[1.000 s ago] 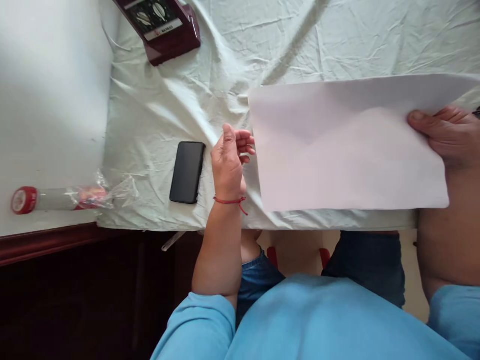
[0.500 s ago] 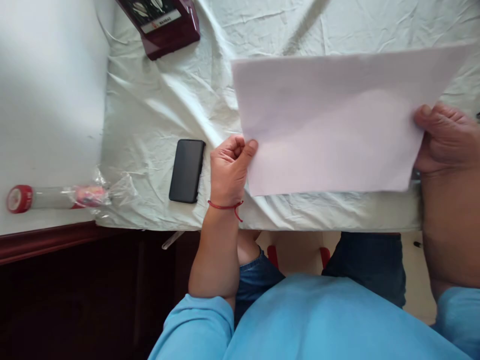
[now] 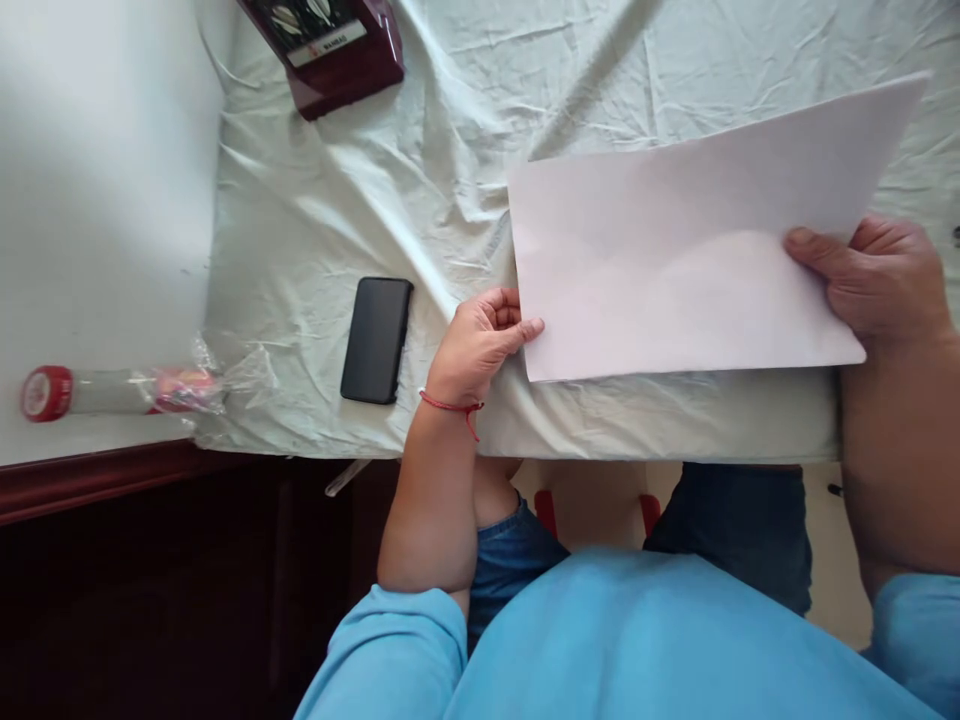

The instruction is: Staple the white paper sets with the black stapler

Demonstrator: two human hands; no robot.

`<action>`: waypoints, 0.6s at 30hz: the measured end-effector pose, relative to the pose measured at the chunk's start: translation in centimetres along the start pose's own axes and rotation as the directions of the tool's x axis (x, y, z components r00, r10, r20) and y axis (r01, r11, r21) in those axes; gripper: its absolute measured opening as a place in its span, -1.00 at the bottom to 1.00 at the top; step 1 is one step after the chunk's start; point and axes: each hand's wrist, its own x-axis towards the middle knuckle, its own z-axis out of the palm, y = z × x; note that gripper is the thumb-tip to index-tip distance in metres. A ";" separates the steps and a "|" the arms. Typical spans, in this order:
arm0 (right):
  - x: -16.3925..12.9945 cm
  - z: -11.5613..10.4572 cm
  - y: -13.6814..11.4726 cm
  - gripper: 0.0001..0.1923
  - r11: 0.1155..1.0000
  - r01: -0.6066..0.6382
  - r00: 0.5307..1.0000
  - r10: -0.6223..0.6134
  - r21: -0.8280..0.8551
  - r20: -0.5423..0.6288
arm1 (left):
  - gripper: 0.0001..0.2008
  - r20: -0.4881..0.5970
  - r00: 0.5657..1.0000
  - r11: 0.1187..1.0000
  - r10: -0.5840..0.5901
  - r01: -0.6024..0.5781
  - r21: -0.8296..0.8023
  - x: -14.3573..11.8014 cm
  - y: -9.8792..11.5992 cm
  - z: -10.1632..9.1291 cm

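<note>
A blank white sheet of paper [image 3: 675, 270] is held above the cloth-covered table, its upper right corner raised and its right part bent. My left hand [image 3: 484, 340], with a red string bracelet at the wrist, pinches the sheet's left edge near the lower corner, thumb on top. At the right edge, my right hand [image 3: 885, 275] grips the sheet with its thumb lying over the face. The fingers beneath the paper are partly hidden on both sides. Left of my left hand, a black phone [image 3: 376, 340] lies on the cloth.
The wrinkled pale cloth [image 3: 315, 220] covers the table up to its front edge. At the back left stands a dark red box-like object [image 3: 345, 70]. A clear container with a red lid [image 3: 46, 393] and crumpled plastic wrap [image 3: 244, 375] lies at the far left.
The paper's left side has moved right and its upper left corner has come lower. My left hand has shifted right with it; my right thumb now reaches further over the sheet.
</note>
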 end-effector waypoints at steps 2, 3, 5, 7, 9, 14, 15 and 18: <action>0.0 0.0 0.0 -0.63 1.000 0.012 1.000 -0.012 0.020 0.009 | -0.59 -0.002 1.000 1.000 -0.014 0.014 0.022 0.0 0.0 -0.2; 0.0 0.0 0.0 -0.63 0.999 0.020 1.000 -0.020 0.031 0.017 | -0.60 -0.025 1.000 0.999 -0.002 0.002 0.034 0.0 0.0 -0.2; -0.1 0.2 0.0 -0.64 0.998 0.041 0.999 -0.043 0.053 0.030 | -0.57 -0.089 0.995 0.998 0.036 -0.032 0.048 0.2 -0.1 -0.3; -0.2 0.4 0.0 -0.65 0.997 0.056 0.998 -0.058 0.060 0.035 | -0.51 -0.130 0.989 0.996 0.072 -0.065 0.059 0.3 -0.3 -0.3; -0.3 0.5 0.0 -0.68 0.997 0.062 0.998 -0.063 0.049 0.025 | -0.46 -0.136 0.985 0.993 0.107 -0.100 0.056 0.4 -0.4 -0.3; 0.0 0.3 -0.1 -0.71 0.995 0.085 0.996 -0.086 0.059 0.004 | -0.49 -0.025 0.998 0.998 0.062 -0.062 -0.006 0.3 -0.4 -0.3; 0.0 0.3 -0.1 -0.71 0.994 0.092 0.996 -0.092 0.067 0.006 | -0.48 0.000 0.999 0.999 0.043 -0.043 -0.008 0.3 -0.4 -0.3; 0.0 0.5 -0.3 -0.70 0.990 0.110 0.994 -0.112 0.093 0.010 | -0.45 -0.021 0.999 0.999 0.033 -0.033 -0.004 0.2 -0.4 -0.4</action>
